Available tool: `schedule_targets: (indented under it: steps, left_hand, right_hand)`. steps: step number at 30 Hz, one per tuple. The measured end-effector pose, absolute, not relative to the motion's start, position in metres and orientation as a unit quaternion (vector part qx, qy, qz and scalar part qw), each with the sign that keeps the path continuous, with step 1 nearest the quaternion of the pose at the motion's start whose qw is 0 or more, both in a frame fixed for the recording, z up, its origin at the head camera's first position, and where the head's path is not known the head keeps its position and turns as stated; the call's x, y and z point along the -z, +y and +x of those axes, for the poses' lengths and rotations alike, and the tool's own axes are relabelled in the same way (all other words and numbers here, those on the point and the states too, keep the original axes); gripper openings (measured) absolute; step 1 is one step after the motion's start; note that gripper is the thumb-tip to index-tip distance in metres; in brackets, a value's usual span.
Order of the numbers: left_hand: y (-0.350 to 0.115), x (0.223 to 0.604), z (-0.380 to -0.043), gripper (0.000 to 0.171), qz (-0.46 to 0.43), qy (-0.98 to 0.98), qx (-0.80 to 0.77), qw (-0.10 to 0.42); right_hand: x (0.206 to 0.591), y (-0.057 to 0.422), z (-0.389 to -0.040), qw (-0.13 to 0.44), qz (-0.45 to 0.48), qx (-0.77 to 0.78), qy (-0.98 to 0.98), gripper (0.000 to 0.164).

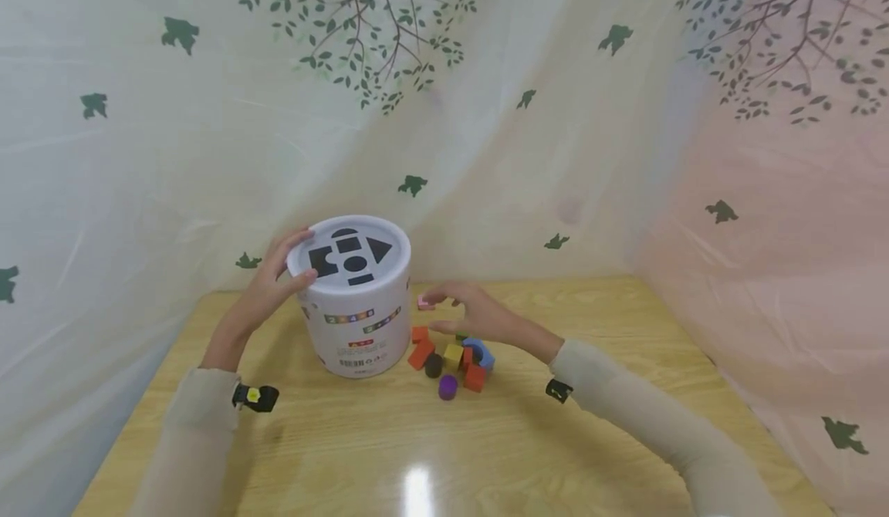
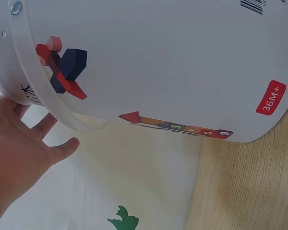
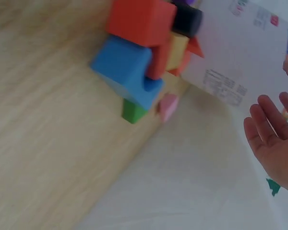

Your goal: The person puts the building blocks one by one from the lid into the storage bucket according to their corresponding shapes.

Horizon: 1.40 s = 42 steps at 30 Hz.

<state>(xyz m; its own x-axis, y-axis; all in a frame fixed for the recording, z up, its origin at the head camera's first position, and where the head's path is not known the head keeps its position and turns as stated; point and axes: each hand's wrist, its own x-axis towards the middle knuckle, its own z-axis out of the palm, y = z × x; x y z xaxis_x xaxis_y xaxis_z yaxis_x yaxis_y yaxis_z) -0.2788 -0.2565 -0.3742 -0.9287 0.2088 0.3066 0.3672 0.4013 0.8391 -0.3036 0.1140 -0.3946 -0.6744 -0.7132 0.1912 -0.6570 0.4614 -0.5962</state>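
Observation:
A white bucket (image 1: 357,328) stands upright on the table, its lid (image 1: 380,270) cut with dark shaped holes. My left hand (image 1: 272,268) rests at the left of the rim, fingers and thumb spread over the lid's edge. In the left wrist view, that hand (image 2: 24,148) has a finger sticking out free. My right hand (image 1: 482,316) hovers above the blocks with parted fingers and thumb, holding nothing. Below it lie a blue arch block (image 3: 122,67), a yellow block (image 1: 453,356), a red block (image 1: 475,379), a purple cylinder (image 1: 447,387) and a black cylinder (image 1: 434,365).
A pink block (image 1: 425,303) lies farther back, right of the bucket. Orange blocks (image 1: 420,353) lie close to its base. In the right wrist view a green block (image 3: 133,111) sits beside the blue arch. A patterned curtain (image 1: 486,216) hangs behind the wooden table (image 1: 333,440).

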Motion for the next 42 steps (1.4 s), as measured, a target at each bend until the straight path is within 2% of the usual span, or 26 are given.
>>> schedule_targets:
  steps: [4, 13, 32, 42]
  left_hand:
    - [-0.256, 0.374, -0.279, 0.073, -0.173, -0.833, 0.519, 0.075]
    - [-0.257, 0.375, -0.282, 0.072, -0.172, -0.832, 0.522, 0.074]
    - [-0.26, 0.373, -0.282, 0.075, -0.168, -0.839, 0.514, 0.052]
    - [-0.26, 0.372, -0.282, 0.076, -0.17, -0.841, 0.511, 0.055]
  right_hand:
    - [0.407, 0.122, -0.292, 0.068, -0.415, 0.286, 0.861, 0.046]
    - [0.428, 0.131, -0.274, 0.074, -0.453, 0.203, 0.865, 0.041]
    - [0.443, 0.127, -0.267, 0.03, -0.542, 0.08, 0.836, 0.036]
    - [0.445, 0.128, -0.263, 0.03, -0.539, 0.065, 0.839, 0.032]
